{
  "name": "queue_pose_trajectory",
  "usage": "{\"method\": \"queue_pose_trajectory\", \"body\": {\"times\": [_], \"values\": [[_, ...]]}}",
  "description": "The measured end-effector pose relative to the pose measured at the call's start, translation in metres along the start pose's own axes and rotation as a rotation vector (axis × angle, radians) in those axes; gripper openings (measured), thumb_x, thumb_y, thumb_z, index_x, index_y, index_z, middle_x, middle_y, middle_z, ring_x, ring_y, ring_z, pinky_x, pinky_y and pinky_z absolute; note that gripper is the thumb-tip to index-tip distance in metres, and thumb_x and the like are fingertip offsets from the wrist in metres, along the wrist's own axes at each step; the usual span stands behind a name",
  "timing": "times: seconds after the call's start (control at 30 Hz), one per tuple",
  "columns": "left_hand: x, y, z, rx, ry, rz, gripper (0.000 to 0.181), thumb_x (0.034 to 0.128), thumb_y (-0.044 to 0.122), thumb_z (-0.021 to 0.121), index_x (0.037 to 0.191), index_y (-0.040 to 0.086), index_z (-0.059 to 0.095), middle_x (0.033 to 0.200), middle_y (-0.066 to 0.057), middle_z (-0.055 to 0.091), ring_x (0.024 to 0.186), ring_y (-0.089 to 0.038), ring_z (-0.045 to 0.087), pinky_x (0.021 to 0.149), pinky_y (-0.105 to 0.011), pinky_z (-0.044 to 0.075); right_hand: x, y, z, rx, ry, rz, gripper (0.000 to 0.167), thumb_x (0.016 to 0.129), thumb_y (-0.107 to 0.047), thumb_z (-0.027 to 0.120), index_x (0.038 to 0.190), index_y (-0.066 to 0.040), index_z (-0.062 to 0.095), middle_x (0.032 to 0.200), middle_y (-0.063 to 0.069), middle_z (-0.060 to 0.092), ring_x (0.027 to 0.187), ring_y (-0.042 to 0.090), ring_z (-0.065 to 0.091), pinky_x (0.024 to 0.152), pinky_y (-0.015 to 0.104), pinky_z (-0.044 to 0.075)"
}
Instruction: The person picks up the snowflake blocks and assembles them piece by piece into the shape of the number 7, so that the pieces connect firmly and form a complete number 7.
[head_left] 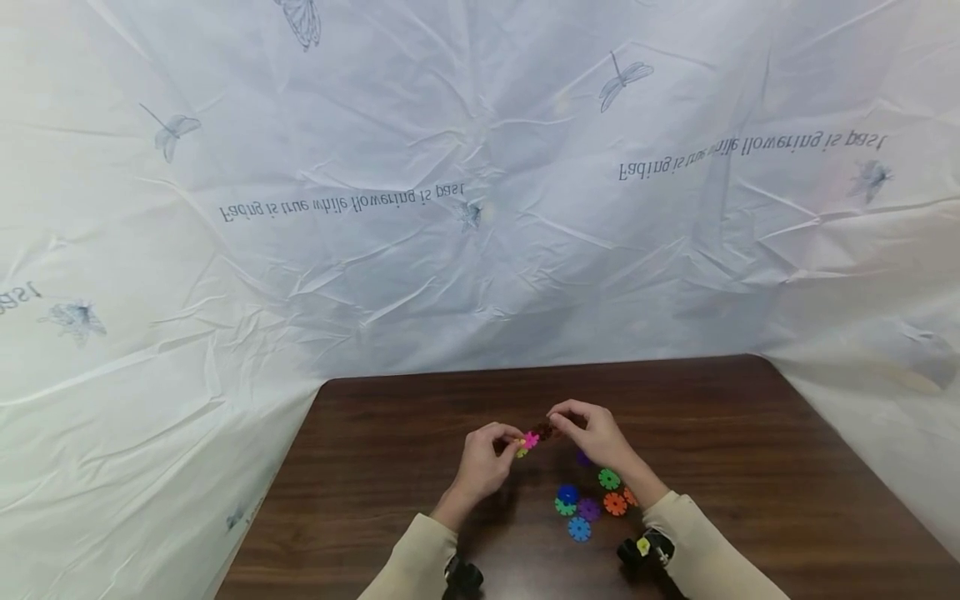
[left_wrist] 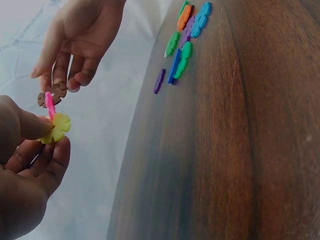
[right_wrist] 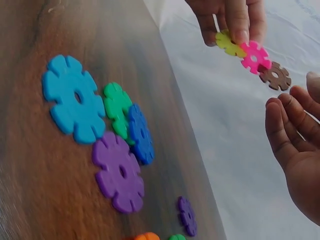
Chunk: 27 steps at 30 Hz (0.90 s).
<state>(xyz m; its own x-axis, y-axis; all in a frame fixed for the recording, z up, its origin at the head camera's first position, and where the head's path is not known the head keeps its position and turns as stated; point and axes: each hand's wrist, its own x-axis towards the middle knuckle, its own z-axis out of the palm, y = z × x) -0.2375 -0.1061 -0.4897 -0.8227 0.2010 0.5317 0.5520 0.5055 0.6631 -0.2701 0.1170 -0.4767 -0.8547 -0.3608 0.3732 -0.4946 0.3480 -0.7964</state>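
Note:
My left hand (head_left: 482,463) pinches a yellow notched disc (left_wrist: 61,128) between thumb and fingers. A pink notched disc (right_wrist: 255,57) is slotted into the yellow one, and a brown notched disc (right_wrist: 275,76) joins the pink one's other side, making a short chain above the table. My right hand (head_left: 596,435) is at the brown end, its thumb apart from its loosely bent fingers (right_wrist: 281,125). Those fingertips are very close to the brown disc; whether they touch it is hard to tell.
Loose notched discs lie on the brown wooden table (head_left: 360,500) below my right forearm: light blue (right_wrist: 75,100), purple (right_wrist: 119,172), dark blue (right_wrist: 141,134), green (head_left: 609,478) and orange (head_left: 615,503) among them. A white printed sheet (head_left: 480,275) hangs behind the table.

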Motion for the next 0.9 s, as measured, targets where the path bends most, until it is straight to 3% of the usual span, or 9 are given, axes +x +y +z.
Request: {"method": "queue_pose_trajectory", "body": {"times": [0.2, 0.5, 0.73, 0.9], "values": [[-0.002, -0.002, -0.001, 0.010, 0.006, 0.007, 0.010, 0.0849, 0.003, 0.073, 0.089, 0.012, 0.074, 0.079, 0.001, 0.068, 0.071, -0.006, 0.061, 0.063, -0.026, 0.054, -0.001, 0.008, -0.004, -0.032, 0.000, 0.045, 0.021, 0.099, -0.028, 0.058, 0.106, -0.011, 0.069, 0.092, 0.005, 0.069, 0.079, 0.024, 0.063, 0.064, 0.026, 0.050], [-0.001, -0.003, -0.004, 0.001, 0.010, 0.009, 0.009, 0.0856, 0.004, 0.073, 0.090, 0.012, 0.074, 0.081, 0.001, 0.067, 0.071, -0.007, 0.061, 0.062, -0.026, 0.054, -0.004, 0.009, -0.009, -0.108, -0.011, 0.049, 0.021, 0.100, -0.033, 0.055, 0.105, -0.018, 0.069, 0.094, 0.011, 0.069, 0.082, 0.032, 0.063, 0.067, 0.028, 0.050], [-0.001, -0.002, -0.007, -0.002, -0.012, 0.009, 0.008, 0.0873, 0.006, 0.072, 0.093, 0.011, 0.074, 0.082, 0.000, 0.067, 0.072, -0.009, 0.061, 0.063, -0.020, 0.051, -0.008, 0.021, -0.014, -0.224, -0.026, 0.004, 0.015, 0.096, -0.029, 0.062, 0.106, -0.020, 0.069, 0.098, -0.005, 0.068, 0.083, 0.014, 0.062, 0.070, 0.027, 0.051], [-0.002, -0.001, -0.010, 0.003, -0.010, -0.004, 0.008, 0.0881, 0.006, 0.071, 0.093, 0.012, 0.074, 0.083, 0.000, 0.068, 0.073, -0.009, 0.062, 0.063, -0.020, 0.051, -0.010, 0.023, -0.018, -0.295, -0.132, -0.040, 0.023, 0.093, -0.020, 0.067, 0.114, -0.010, 0.068, 0.105, 0.003, 0.067, 0.088, 0.016, 0.062, 0.072, 0.028, 0.052]]}}
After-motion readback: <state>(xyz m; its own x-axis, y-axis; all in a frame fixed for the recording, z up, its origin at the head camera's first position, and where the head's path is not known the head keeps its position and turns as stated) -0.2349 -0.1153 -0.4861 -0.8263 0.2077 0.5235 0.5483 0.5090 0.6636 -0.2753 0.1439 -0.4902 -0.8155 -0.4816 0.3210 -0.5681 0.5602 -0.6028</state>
